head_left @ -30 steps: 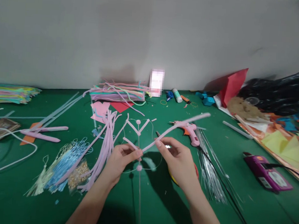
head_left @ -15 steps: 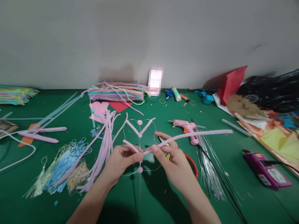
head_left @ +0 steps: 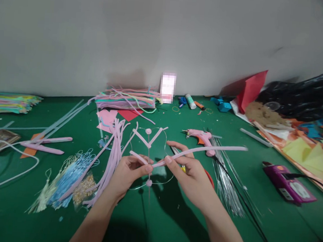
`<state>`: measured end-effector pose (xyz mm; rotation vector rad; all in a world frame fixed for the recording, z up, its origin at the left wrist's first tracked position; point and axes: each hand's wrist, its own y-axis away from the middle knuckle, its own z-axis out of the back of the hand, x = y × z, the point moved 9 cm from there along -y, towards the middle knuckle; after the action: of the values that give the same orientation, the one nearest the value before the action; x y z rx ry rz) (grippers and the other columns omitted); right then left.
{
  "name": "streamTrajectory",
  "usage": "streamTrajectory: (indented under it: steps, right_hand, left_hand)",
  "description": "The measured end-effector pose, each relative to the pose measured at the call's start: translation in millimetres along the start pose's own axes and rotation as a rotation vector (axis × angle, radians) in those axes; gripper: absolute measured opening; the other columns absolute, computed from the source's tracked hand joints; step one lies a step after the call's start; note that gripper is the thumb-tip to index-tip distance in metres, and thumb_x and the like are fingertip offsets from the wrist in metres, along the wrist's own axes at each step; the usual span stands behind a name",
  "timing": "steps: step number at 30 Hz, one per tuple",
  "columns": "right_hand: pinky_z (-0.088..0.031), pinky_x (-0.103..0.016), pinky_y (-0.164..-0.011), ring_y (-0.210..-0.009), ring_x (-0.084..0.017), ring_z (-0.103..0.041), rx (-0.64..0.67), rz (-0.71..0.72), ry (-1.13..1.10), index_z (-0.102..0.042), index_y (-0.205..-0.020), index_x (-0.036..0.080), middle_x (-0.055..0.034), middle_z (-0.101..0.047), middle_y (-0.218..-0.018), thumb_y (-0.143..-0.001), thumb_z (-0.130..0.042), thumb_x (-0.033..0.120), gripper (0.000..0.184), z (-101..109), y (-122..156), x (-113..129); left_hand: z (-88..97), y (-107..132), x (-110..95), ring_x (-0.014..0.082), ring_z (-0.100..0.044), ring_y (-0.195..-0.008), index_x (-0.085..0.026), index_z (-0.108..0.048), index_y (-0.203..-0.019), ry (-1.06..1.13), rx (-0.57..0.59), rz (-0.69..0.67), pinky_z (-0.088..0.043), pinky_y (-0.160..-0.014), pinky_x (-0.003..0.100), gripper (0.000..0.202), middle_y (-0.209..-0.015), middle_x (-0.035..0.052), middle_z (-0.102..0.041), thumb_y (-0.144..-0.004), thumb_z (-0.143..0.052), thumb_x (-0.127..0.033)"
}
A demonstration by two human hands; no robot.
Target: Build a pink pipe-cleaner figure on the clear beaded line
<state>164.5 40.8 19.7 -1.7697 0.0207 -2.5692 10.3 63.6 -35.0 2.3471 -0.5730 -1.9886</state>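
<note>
My left hand point(head_left: 128, 176) is closed in a pinch where a pale pink pipe cleaner point(head_left: 215, 148) crosses the upright stem of a wire frame point(head_left: 166, 136). The frame is a thin, rounded loop with a fuzzy pink knot point(head_left: 148, 131) at the top, another knot point(head_left: 149, 183) lower down, and a pink V-shaped piece point(head_left: 149, 145) on the stem. My right hand point(head_left: 188, 172) grips the pipe cleaner between thumb and fingers; its long end sticks out rightward. Red-handled scissors point(head_left: 176, 150) show partly behind that hand; whether its fingers hold them is hidden.
Loose pink pipe cleaners point(head_left: 115, 151), blue tassels point(head_left: 68, 181) and a bag of gold beads point(head_left: 84, 189) lie left. On the right are a pink glue gun point(head_left: 202, 135) with a black cord, metal wires point(head_left: 226, 181) and a purple device point(head_left: 287, 183).
Both hands and the wire frame have shifted slightly left. The pipe cleaner's free right end has dropped a little. Both hands keep their hold.
</note>
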Motion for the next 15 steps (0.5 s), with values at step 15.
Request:
streamTrajectory:
  steps: [15]
  right_hand:
    - [-0.036, -0.047, -0.101, -0.123, -0.028, -0.048, -0.089, -0.018, -0.106, -0.074, -0.074, 0.025, -0.0091, -0.061, -0.117, -0.084, -0.061, 0.048, 0.029, 11, -3, -13]
  left_hand:
    - [3.1, -2, 2, 0.0224, -0.061, -0.081, -0.017, -0.070, -0.056, -0.045, 0.037, 0.009, -0.050, -0.070, 0.029, 0.018, -0.065, 0.0043, -0.064, -0.062, -0.081, -0.029]
